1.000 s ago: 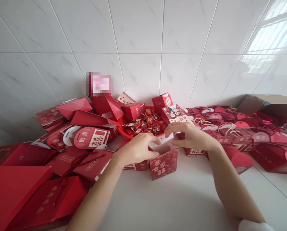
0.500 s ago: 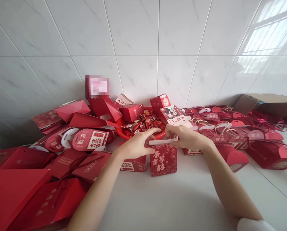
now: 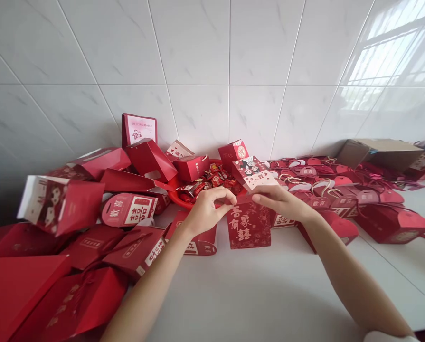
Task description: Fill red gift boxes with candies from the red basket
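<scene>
Toward the left edge of the tabletop (image 3: 194, 289) I had a heap of red boxes (image 3: 20, 289), reaching down to the front left corner; one open-ended box (image 3: 82, 204) lay tilted on top. Behind it, near the back edge, a box with a pale panel (image 3: 141, 127) leaned by the tiled wall (image 3: 198, 42).

Next came my left hand (image 3: 208, 209), its fingers curled, thumb and forefinger tips nearly together at the upper left corner of a dark red floral box (image 3: 250, 227); whether they pinched it I could not tell. Around the middle of the back edge sat a red bowl (image 3: 182, 202) of wrapped sweets (image 3: 215, 179).

The floral box was in front of that bowl, gold characters facing me. I could not tell whether its base touched the tabletop. My right hand (image 3: 281, 202) had its fingers stretched over the box's top right edge, their grip unclear.

Toward the right edge, handled boxes (image 3: 319, 202) lay crowded together, with a brown carton (image 3: 379, 148) behind them by the back edge.
</scene>
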A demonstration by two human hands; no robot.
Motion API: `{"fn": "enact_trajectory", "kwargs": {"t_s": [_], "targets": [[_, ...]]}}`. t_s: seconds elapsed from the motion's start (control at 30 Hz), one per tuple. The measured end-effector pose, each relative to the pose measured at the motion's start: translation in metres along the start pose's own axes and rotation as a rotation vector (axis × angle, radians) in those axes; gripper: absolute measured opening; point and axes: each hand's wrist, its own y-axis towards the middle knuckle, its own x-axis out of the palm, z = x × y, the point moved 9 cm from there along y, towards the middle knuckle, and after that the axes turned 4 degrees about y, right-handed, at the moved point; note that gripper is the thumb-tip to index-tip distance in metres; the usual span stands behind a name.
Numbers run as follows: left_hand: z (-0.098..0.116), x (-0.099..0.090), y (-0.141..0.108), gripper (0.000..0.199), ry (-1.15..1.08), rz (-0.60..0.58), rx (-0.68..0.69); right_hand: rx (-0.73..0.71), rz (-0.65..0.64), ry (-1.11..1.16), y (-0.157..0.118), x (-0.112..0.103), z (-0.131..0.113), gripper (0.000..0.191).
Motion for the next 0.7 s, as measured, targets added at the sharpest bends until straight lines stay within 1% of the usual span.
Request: {"fn": "enact_trajectory", "kwargs": {"t_s": [0.07,0.13,0.23,0.33,0.37,0.47,0.57,0.7], "targets": [[-0.004,0.011,0.0,0.011,0.003,-0.047,0.005,0.042,-0.018,-0.007,-0.007,0.01,0.012,0.039],[-0.009,0.02,0.0,0.012,0.018,-0.091,0.007,0.081,0.003,0.017,-0.013,0.017,0.025,0.036],[-0.014,0.028,-0.001,0.012,0.037,-0.194,0.009,0.1,0.069,0.056,-0.019,0.024,0.036,0.033],[-0.017,0.031,-0.004,0.012,0.028,-0.292,-0.014,0.112,0.152,0.095,-0.024,0.027,0.043,0.033],[-0.019,0.031,-0.004,0.014,0.015,-0.297,-0.033,0.117,0.178,0.115,-0.026,0.027,0.045,0.034],[-0.027,0.027,-0.003,0.023,-0.006,-0.255,-0.099,0.113,0.221,0.166,-0.03,0.03,0.048,0.035],[-0.031,0.028,-0.002,0.017,0.042,-0.242,-0.109,0.101,0.23,0.157,-0.033,0.032,0.049,0.035],[-0.028,0.029,-0.002,0.015,0.078,-0.253,-0.087,0.12,0.267,0.146,-0.037,0.032,0.046,0.037]]}}
